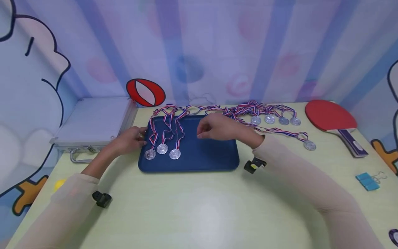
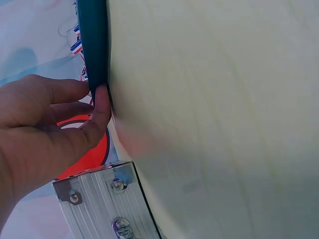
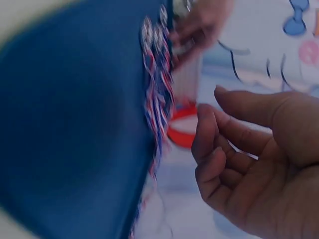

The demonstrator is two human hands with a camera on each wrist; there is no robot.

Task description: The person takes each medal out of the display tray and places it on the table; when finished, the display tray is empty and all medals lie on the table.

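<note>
Three medals (image 1: 162,148) lie on a tray (image 1: 214,155) between case (image 1: 90,119) and paddle (image 1: 330,114).

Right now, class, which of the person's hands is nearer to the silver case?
Left. The left hand grips the blue tray by its left edge, close to the silver case; the right hand appears farther off, over the tray's right half.

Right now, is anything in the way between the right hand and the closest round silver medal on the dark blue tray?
Nothing visible is: between the right hand and that round silver medal, the head view shows only bare dark blue tray.
</note>
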